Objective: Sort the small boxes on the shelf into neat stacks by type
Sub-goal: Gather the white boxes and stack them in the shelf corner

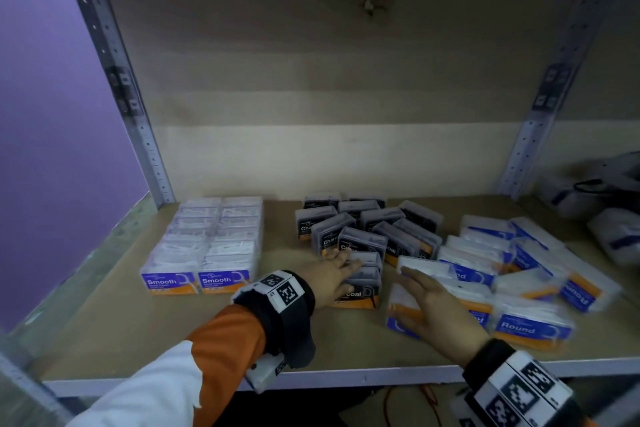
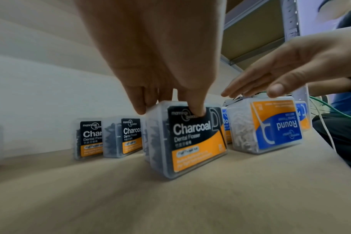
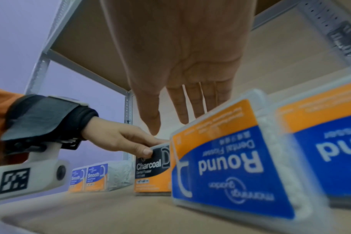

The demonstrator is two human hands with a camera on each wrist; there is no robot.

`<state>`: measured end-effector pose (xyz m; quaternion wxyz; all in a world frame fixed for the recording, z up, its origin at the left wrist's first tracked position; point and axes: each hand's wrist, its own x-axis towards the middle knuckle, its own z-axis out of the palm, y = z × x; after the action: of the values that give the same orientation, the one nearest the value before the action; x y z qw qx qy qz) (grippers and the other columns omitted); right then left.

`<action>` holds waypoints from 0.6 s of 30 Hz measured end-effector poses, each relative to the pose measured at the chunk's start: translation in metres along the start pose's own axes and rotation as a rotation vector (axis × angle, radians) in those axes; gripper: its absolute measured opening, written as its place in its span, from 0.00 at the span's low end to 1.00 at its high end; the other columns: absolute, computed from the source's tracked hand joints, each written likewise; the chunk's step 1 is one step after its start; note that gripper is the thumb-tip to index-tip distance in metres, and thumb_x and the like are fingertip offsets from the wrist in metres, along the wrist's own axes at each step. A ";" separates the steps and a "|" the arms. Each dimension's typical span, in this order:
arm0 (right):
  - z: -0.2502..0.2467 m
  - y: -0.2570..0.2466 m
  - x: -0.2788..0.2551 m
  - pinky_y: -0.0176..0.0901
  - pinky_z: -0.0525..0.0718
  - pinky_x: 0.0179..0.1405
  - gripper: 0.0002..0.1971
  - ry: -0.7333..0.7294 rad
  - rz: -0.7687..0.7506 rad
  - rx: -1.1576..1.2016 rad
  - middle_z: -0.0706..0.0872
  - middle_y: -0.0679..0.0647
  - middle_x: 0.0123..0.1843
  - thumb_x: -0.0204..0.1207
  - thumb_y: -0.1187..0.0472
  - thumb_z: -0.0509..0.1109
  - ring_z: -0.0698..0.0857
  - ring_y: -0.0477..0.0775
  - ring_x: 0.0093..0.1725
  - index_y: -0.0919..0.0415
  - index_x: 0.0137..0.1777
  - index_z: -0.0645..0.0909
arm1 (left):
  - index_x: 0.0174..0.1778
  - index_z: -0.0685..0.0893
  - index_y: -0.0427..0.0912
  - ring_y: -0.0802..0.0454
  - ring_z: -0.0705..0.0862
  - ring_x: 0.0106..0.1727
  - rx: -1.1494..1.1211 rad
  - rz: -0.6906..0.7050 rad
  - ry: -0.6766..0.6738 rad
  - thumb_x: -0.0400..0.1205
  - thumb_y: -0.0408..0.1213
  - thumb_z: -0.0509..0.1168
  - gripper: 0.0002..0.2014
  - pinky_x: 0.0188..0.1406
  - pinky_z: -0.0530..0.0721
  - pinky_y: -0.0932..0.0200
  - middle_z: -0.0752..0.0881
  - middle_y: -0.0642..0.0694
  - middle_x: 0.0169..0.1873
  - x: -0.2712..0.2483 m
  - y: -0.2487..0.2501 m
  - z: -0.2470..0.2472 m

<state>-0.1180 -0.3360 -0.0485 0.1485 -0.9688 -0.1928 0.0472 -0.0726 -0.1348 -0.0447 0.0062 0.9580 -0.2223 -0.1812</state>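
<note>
My left hand [image 1: 332, 276] pinches a black-and-orange Charcoal box [image 1: 362, 295] that stands at the front of the Charcoal cluster [image 1: 374, 222]. The thumb presses its front label and the fingers curl over its top [image 2: 190, 139]. Just to the right, my right hand [image 1: 433, 302] is flat with straight fingers over an upside-down blue-and-orange Round box [image 1: 398, 317], [image 3: 230, 166]. I cannot tell whether it touches the box. Smooth boxes [image 1: 204, 246] stand in two neat rows at the left. Several Round boxes [image 1: 519, 270] lie in a loose heap at the right.
The wooden shelf [image 1: 207, 340] has metal corner posts at the back left [image 1: 152, 163] and back right [image 1: 523, 149]. White objects with a black cable [image 1: 588, 194] sit beyond the right post. A bare strip runs along the shelf front. Another board hangs overhead.
</note>
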 end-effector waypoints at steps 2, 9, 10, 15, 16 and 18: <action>-0.002 0.004 0.001 0.32 0.59 0.76 0.30 0.014 0.017 0.005 0.51 0.44 0.85 0.82 0.47 0.60 0.57 0.44 0.82 0.47 0.82 0.55 | 0.83 0.45 0.43 0.40 0.41 0.84 0.024 -0.006 -0.006 0.89 0.40 0.48 0.28 0.82 0.46 0.50 0.41 0.39 0.83 -0.001 0.003 0.000; -0.003 0.016 0.000 0.34 0.56 0.79 0.33 -0.014 0.034 -0.010 0.48 0.47 0.85 0.81 0.45 0.61 0.53 0.46 0.84 0.49 0.83 0.53 | 0.83 0.43 0.43 0.39 0.39 0.84 0.033 -0.033 -0.018 0.89 0.39 0.46 0.27 0.82 0.43 0.52 0.40 0.38 0.83 -0.001 0.006 0.001; -0.002 0.017 -0.001 0.35 0.56 0.79 0.34 -0.025 0.034 -0.013 0.47 0.47 0.86 0.81 0.46 0.61 0.52 0.47 0.84 0.50 0.83 0.52 | 0.83 0.43 0.43 0.40 0.39 0.84 0.031 -0.037 -0.020 0.89 0.39 0.46 0.27 0.82 0.43 0.52 0.39 0.38 0.83 -0.001 0.006 0.002; 0.002 0.019 -0.003 0.37 0.52 0.81 0.36 -0.063 0.029 -0.044 0.43 0.48 0.86 0.81 0.46 0.60 0.47 0.48 0.85 0.51 0.84 0.46 | 0.83 0.43 0.43 0.41 0.39 0.84 0.012 -0.049 -0.010 0.89 0.39 0.46 0.27 0.82 0.42 0.53 0.39 0.39 0.83 -0.002 0.007 0.002; 0.003 0.019 -0.004 0.37 0.52 0.82 0.37 -0.064 0.025 -0.047 0.42 0.48 0.86 0.82 0.46 0.60 0.46 0.48 0.85 0.51 0.84 0.45 | 0.83 0.43 0.43 0.41 0.39 0.84 0.012 -0.051 -0.010 0.89 0.39 0.47 0.27 0.82 0.43 0.53 0.39 0.39 0.83 -0.002 0.007 0.002; 0.004 0.019 -0.004 0.38 0.51 0.82 0.37 -0.067 0.016 -0.048 0.41 0.48 0.86 0.82 0.46 0.60 0.45 0.48 0.85 0.50 0.84 0.44 | 0.83 0.43 0.43 0.41 0.39 0.84 0.010 -0.054 -0.011 0.89 0.39 0.47 0.28 0.82 0.43 0.53 0.39 0.39 0.83 -0.003 0.008 0.002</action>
<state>-0.1158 -0.3531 -0.0578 0.1182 -0.9715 -0.1908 0.0762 -0.0788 -0.1407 -0.0449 -0.0049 0.9626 -0.1972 -0.1856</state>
